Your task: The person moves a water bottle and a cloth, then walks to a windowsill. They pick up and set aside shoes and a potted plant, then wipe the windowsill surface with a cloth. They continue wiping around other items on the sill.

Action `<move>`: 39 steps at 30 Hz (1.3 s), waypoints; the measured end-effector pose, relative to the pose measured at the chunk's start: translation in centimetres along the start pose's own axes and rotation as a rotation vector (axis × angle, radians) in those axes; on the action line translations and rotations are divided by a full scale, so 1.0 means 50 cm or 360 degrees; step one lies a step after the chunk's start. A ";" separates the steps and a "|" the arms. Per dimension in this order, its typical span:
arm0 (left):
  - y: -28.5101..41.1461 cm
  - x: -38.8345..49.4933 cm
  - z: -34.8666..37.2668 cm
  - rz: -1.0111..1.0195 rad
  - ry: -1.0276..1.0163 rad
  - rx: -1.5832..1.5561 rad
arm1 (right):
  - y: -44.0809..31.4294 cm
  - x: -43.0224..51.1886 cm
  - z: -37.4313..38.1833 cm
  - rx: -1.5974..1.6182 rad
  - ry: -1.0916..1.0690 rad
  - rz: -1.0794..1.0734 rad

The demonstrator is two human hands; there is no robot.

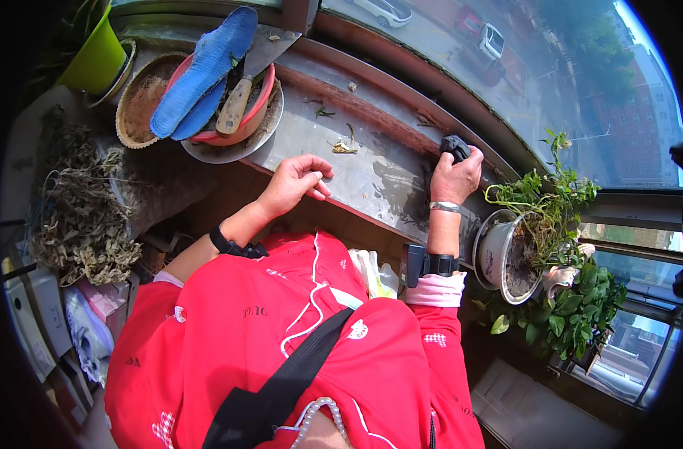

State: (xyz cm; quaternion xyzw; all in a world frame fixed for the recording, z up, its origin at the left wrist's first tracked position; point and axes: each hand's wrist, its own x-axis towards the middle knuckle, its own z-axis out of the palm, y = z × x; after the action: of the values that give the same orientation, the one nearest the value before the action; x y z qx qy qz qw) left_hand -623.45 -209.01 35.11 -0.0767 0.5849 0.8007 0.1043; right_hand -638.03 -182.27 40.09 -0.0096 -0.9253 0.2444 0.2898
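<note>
A dark, bunched cloth (pixel 455 147) is gripped in my right hand (pixel 457 175), close to the window frame at the back of the sill. Wet dark patches mark the grey windowsill (pixel 319 134) just left of that hand. My left hand (pixel 300 178) is over the sill's front edge with its fingers loosely curled and nothing seen in them. Between the hands and farther back lie a withered yellowish plant scrap (pixel 344 147) and a few green leaf bits (pixel 323 111).
Left on the sill, a red bowl (pixel 257 115) carries blue insoles (pixel 207 73) and a wooden-handled scraper (pixel 235 106). A brown dish (pixel 145 106) and green pot (pixel 94 59) stand beyond. Dried plants (pixel 89 219) hang lower left. A white potted plant (pixel 493 255) stands right.
</note>
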 end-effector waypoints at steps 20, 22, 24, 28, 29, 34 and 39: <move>-0.010 0.002 0.006 0.0070 0.0053 0.0024 | 0.021 -0.020 -0.089 0.0720 0.0072 0.0108; -0.010 0.000 0.006 0.0084 0.0053 -0.0010 | 0.065 0.013 -0.087 0.0303 0.0057 0.0188; -0.010 0.001 0.006 0.0049 0.0058 0.0025 | 0.066 0.014 -0.058 -0.0045 0.0033 0.0242; -0.004 0.003 0.006 0.0029 0.0046 0.0077 | -0.056 -0.053 0.033 0.0385 -0.0117 -0.0284; -0.002 0.003 0.005 0.0021 0.0038 0.0065 | -0.098 -0.072 0.055 0.0526 -0.0206 -0.0363; 0.011 0.005 -0.006 -0.0069 -0.0021 -0.0040 | -0.150 -0.086 0.032 0.0941 -0.0496 -0.0187; 0.012 0.003 -0.014 -0.0061 -0.0075 -0.0035 | -0.002 -0.068 -0.103 0.0649 -0.0008 0.0070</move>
State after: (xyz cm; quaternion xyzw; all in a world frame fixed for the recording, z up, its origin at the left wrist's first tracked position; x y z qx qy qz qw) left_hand -623.72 -209.83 35.43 -0.0702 0.5717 0.8066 0.1325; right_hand -632.41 -180.58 42.01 0.0296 -0.8570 0.4330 0.2780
